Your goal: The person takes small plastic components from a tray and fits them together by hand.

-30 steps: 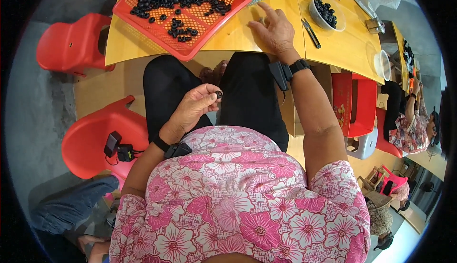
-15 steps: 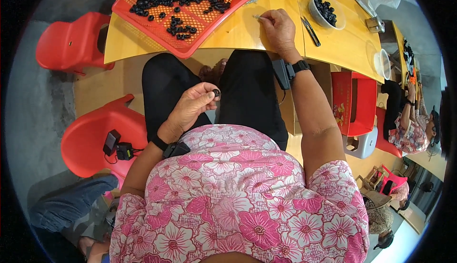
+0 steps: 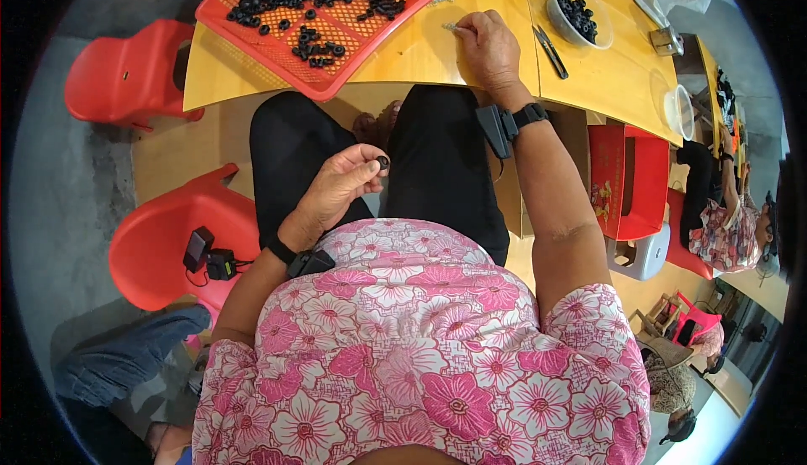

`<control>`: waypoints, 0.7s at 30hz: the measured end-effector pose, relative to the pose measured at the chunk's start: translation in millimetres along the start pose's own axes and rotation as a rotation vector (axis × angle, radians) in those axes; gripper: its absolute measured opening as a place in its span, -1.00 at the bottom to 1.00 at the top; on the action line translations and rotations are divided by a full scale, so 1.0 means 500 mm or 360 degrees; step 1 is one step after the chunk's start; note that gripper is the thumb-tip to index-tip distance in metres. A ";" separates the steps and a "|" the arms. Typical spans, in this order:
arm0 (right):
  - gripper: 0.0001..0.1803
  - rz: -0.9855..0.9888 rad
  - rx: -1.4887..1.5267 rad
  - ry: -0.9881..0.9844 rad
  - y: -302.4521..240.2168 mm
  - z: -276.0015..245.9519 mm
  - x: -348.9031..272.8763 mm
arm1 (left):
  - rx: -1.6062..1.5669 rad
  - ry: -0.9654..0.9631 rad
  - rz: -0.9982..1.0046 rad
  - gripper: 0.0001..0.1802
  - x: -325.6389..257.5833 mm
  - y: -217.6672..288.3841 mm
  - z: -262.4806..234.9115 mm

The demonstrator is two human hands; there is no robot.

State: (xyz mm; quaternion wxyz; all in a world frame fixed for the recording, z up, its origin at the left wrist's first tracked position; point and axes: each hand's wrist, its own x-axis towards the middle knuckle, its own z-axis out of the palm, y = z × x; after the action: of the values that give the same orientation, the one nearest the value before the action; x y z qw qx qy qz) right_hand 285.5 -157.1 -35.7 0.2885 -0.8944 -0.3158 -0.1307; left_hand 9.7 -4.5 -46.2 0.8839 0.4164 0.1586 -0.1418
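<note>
My left hand (image 3: pixel 336 187) hovers above my lap, thumb and forefinger pinching a small black ring (image 3: pixel 383 162). My right hand (image 3: pixel 487 44) rests on the yellow table (image 3: pixel 420 44), fingertips pressed together on a tiny metal piece (image 3: pixel 451 26). Further out sit a red basket (image 3: pixel 336 70) of black rings, a white bowl (image 3: pixel 555 11) and tweezers (image 3: pixel 551 49).

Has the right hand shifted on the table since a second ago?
Yes. The right hand was spread flat then; now its fingers are drawn together, pinching at a small metal piece, a little nearer the red basket. The wrist stays near the table edge.
</note>
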 end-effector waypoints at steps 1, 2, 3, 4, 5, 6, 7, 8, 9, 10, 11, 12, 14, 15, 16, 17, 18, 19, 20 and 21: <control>-0.88 -0.0003 -0.0039 -0.0006 0.000 0.001 0.001 | 0.0001 0.0000 -0.0001 -0.80 0.001 -0.001 -0.001; -0.88 -0.0002 -0.0038 -0.0006 0.001 0.001 0.001 | 0.0000 -0.0002 -0.0001 -0.80 0.001 -0.003 -0.001; -0.88 -0.0007 -0.0029 0.0009 0.002 0.001 0.000 | -0.0002 -0.0003 -0.0001 -0.80 0.001 -0.003 -0.001; -0.88 -0.0012 -0.0019 0.0024 0.002 0.001 0.000 | -0.0002 -0.0002 -0.0003 -0.80 0.001 -0.003 0.000; -0.88 -0.0011 -0.0018 0.0024 0.001 0.001 -0.001 | -0.0004 0.0003 -0.0007 -0.80 0.001 -0.001 0.002; -0.88 0.0023 -0.0021 0.0020 -0.004 -0.001 -0.002 | -0.0006 0.0007 -0.0012 -0.80 0.001 0.000 0.003; -0.88 0.0056 -0.0023 0.0016 -0.007 -0.003 -0.002 | -0.0006 0.0007 -0.0012 -0.80 0.001 0.000 0.003; -0.88 0.0057 -0.0023 0.0015 -0.005 0.000 -0.002 | -0.0001 0.0015 -0.0014 -0.80 0.000 -0.001 0.002; -0.86 0.0058 0.0038 0.0077 -0.004 0.003 -0.001 | 0.0004 0.0023 -0.0016 -0.81 0.000 -0.001 0.002; -0.85 0.0059 0.0099 0.0139 -0.002 0.004 -0.001 | 0.0005 0.0024 -0.0016 -0.81 0.000 -0.001 0.002; -0.85 0.0059 0.0099 0.0139 0.001 0.003 -0.002 | 0.0004 0.0014 -0.0015 -0.81 0.001 -0.001 0.001; -0.83 0.0068 0.0161 0.0078 -0.002 -0.004 -0.002 | 0.0003 0.0007 -0.0012 -0.81 0.001 -0.002 0.001; -0.80 0.0075 0.0224 0.0016 -0.002 -0.006 -0.001 | 0.0001 0.0015 -0.0013 -0.81 0.000 -0.002 0.000; -0.79 0.0080 0.0248 -0.0004 0.000 -0.007 -0.001 | 0.0000 0.0017 -0.0016 -0.81 0.000 -0.003 0.001; -0.78 0.0084 0.0271 -0.0024 0.002 -0.007 -0.001 | -0.0001 0.0016 -0.0017 -0.81 0.000 -0.003 0.001; -0.78 0.0085 0.0269 -0.0024 0.008 -0.004 -0.003 | -0.0006 0.0013 -0.0012 -0.81 0.000 -0.003 0.001; -0.79 0.0114 0.0462 -0.0034 0.011 -0.002 -0.006 | -0.0012 0.0011 -0.0006 -0.81 0.000 -0.003 0.001; -0.80 0.0142 0.0655 -0.0044 0.015 0.001 -0.008 | -0.0014 0.0011 -0.0006 -0.81 0.000 -0.004 0.002; -0.80 0.0142 0.0653 -0.0045 0.019 0.002 -0.010 | -0.0017 0.0009 -0.0007 -0.81 0.000 -0.004 0.002; -0.81 0.0138 0.0601 -0.0078 0.016 0.001 -0.010 | -0.0020 0.0012 -0.0007 -0.81 0.000 -0.003 0.001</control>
State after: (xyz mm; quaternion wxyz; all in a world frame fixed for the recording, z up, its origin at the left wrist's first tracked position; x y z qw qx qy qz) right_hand 286.9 -164.3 -41.9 0.4488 -0.8400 -0.3029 -0.0348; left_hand 9.1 -5.7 -47.1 0.8856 0.4111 0.1637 -0.1414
